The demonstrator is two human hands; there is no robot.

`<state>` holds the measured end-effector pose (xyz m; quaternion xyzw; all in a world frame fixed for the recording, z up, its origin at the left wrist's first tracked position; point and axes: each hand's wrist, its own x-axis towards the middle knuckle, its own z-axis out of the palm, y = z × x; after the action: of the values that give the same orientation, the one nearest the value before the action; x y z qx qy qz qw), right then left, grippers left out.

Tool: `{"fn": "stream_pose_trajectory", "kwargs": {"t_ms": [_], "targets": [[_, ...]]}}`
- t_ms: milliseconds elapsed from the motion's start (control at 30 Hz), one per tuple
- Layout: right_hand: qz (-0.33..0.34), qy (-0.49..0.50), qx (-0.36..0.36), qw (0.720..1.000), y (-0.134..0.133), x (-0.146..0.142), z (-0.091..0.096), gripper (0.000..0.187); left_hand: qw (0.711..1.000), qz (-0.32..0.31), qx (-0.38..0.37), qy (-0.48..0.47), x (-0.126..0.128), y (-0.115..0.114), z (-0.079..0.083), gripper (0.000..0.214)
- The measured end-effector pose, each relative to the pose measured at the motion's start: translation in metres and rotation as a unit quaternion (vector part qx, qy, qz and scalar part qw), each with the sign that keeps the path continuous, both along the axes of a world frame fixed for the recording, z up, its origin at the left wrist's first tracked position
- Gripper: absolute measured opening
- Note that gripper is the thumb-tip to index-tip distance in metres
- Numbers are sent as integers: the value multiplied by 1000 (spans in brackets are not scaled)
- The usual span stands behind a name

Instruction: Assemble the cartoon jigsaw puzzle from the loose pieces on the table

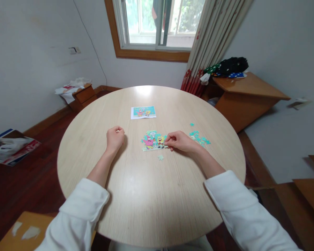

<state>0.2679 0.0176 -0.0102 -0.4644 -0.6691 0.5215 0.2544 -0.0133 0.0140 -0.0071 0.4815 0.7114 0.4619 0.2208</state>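
A partly joined cartoon jigsaw (154,141) lies in the middle of the round wooden table (136,195). My right hand (178,141) rests at the jigsaw's right edge, its fingers pinched together on a puzzle piece there. My left hand (115,137) rests on the table to the left of the jigsaw, curled into a loose fist with nothing visible in it. A single loose piece (160,157) lies just in front of the jigsaw. Several loose teal pieces (199,137) are scattered to the right of my right hand. A printed reference picture (143,112) lies farther back.
A wooden desk (247,91) with dark clothes (231,65) stands at the right by the curtain (213,42). A small wooden cabinet (83,94) stands at the back left. A plastic bag on papers (7,148) lies on the floor at the left.
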Motion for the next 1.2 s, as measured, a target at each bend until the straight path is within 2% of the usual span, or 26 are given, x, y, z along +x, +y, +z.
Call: {"fn": "stream_pose_trajectory", "kwargs": {"t_ms": [367,600,1200], "targets": [[12,-30,9,999,3,0,-2,19,1000,6,-18,7,4,-5,8,17],[18,-36,27,999,4,2,-6,22,1000,1,-17,4,2,-4,4,16],[22,-70,46,996,-1,-1,3,18,999,10,-19,25,6,-4,6,19]]}}
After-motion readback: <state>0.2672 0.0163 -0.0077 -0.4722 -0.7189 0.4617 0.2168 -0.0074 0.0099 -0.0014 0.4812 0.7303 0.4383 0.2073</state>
